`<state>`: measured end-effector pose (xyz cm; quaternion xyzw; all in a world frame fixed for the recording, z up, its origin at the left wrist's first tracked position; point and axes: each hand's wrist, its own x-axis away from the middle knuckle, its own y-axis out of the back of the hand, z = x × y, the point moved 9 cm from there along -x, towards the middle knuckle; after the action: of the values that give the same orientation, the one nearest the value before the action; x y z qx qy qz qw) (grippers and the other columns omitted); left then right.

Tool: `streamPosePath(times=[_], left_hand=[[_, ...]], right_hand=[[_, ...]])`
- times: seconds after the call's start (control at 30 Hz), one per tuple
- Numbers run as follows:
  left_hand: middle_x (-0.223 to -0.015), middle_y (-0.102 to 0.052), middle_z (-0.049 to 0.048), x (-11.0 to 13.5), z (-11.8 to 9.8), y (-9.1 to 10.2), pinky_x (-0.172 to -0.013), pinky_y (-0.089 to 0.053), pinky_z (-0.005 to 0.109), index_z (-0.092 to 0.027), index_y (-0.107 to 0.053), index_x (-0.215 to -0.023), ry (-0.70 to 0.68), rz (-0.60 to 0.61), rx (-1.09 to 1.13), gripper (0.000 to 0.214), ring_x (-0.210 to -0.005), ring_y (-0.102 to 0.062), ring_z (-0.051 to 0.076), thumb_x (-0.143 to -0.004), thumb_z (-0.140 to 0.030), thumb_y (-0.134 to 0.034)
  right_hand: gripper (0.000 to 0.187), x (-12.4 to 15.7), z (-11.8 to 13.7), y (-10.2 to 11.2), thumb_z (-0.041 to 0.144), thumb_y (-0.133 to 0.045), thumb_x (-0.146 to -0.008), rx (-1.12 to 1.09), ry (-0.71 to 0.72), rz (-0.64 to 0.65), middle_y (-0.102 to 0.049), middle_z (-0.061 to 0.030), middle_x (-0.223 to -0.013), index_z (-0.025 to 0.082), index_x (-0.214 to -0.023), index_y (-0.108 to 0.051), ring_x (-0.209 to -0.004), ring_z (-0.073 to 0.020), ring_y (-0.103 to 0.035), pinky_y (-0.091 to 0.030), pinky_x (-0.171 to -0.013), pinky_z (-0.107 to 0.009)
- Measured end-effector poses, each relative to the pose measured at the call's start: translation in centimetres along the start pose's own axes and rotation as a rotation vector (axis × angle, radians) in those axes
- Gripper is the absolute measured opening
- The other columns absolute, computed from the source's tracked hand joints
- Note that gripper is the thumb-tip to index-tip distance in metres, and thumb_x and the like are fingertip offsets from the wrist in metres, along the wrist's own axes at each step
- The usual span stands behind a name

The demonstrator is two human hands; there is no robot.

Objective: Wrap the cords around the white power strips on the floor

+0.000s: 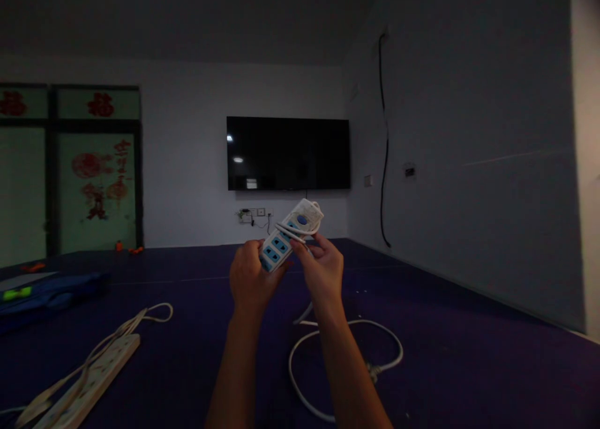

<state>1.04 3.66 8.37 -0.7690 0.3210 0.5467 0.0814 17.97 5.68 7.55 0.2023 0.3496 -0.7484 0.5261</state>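
Held up tilted in front of me is a white power strip [280, 246] with blue sockets and a blue oval switch. My left hand [253, 272] is closed round its lower end. At the cord side, my right hand [321, 263] pinches the white cord [291, 231] against the strip, where it is wrapped across the body. From there the cord hangs down and lies in a loose loop [398, 341] on the dark surface. Its plug [374, 371] is partly hidden behind my right forearm.
A second, longer power strip [100, 373] with its cord lies at the lower left on the purple-blue surface [187, 335]. Blue cloth [60, 291] with a bright green item lies further left. Ahead, a television [288, 154] hangs on the wall; a black cable [385, 147] runs down the right wall.
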Motion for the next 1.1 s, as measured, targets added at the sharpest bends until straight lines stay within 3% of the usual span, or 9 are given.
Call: streamPosePath(times=[0.13, 0.23, 0.4, 0.57, 0.67, 0.8, 1.1], left_hand=[[-0.099, -0.063, 0.0082, -0.4, 0.4, -0.5, -0.077, -0.045, 0.035, -0.02, -0.055, -0.101, 0.03, 0.168, 0.311, 0.06, -0.091, -0.059, 0.025, -0.051, -0.042, -0.079], [-0.096, -0.065, 0.0071, -0.5, 0.8, -0.5, -0.074, -0.047, 0.031, -0.019, -0.059, -0.099, 0.125, 0.296, 0.568, 0.052, -0.086, -0.061, 0.021, -0.055, -0.038, -0.078], [-0.084, -0.068, 0.005, -0.2, 2.0, 0.0, -0.066, -0.049, 0.027, -0.015, -0.063, -0.095, 0.386, 0.316, 0.879, 0.047, -0.075, -0.063, 0.017, -0.055, -0.035, -0.078], [-0.077, -0.07, 0.0067, 1.1, 1.5, -1.3, -0.054, -0.046, 0.024, -0.014, -0.064, -0.096, 0.55, 0.47, 1.106, 0.054, -0.061, -0.063, 0.016, -0.061, -0.054, -0.071], [-0.078, -0.071, 0.01, 2.2, 1.0, -2.4, -0.056, -0.049, 0.028, -0.014, -0.066, -0.093, 0.599, 0.617, 1.167, 0.061, -0.064, -0.066, 0.02, -0.065, -0.067, -0.059], [-0.079, -0.07, 0.0112, 3.5, 0.5, -3.7, -0.057, -0.051, 0.033, -0.015, -0.065, -0.094, 0.642, 0.79, 1.268, 0.063, -0.06, -0.066, 0.021, -0.068, -0.071, -0.052], [-0.069, -0.068, 0.0073, 2.8, 1.4, -4.0, -0.047, -0.048, 0.026, -0.012, -0.061, -0.101, 0.599, 0.695, 1.182, 0.062, -0.048, -0.061, 0.015, -0.066, -0.063, -0.061]], right_hand=[[0.058, -0.3, -0.4, 0.4, 0.039, -0.072, -0.061, -0.031, -0.036, -0.015, -0.072, -0.0074, -0.075, 0.008, -0.108, -0.061, -0.075, -0.024, -0.067, -0.049, -0.063, -0.029], [0.061, -0.4, -0.7, 0.6, 0.034, -0.075, -0.055, -0.13, -0.101, -0.032, -0.071, -0.006, -0.071, 0.006, -0.107, -0.06, -0.071, -0.0222, -0.067, -0.049, -0.061, -0.028], [0.06, 0.1, -0.4, 0.3, 0.031, -0.077, -0.049, -0.178, -0.224, -0.036, -0.067, -0.0014, -0.058, 0.008, -0.101, -0.061, -0.056, -0.0173, -0.062, -0.043, -0.046, -0.023], [0.055, 0.7, 0.9, -0.5, 0.032, -0.078, -0.047, -0.176, -0.227, 0.023, -0.066, -0.0018, -0.057, 0.01, -0.095, -0.063, -0.047, -0.0131, -0.055, -0.035, -0.039, -0.021], [0.052, 0.9, 1.2, -0.8, 0.034, -0.077, -0.048, -0.168, -0.217, 0.05, -0.069, -0.0038, -0.062, 0.011, -0.093, -0.064, -0.046, -0.013, -0.055, -0.036, -0.039, -0.021], [0.052, 0.9, 1.2, -1.3, 0.033, -0.076, -0.051, -0.193, -0.179, 0.107, -0.07, -0.0047, -0.066, 0.01, -0.096, -0.063, -0.052, -0.0149, -0.059, -0.041, -0.046, -0.023], [0.044, 0.6, 0.3, -1.7, 0.035, -0.069, -0.056, -0.07, -0.223, 0.2, -0.062, -0.0004, -0.054, 0.009, -0.092, -0.069, -0.045, -0.0108, -0.049, -0.034, -0.041, -0.02]])
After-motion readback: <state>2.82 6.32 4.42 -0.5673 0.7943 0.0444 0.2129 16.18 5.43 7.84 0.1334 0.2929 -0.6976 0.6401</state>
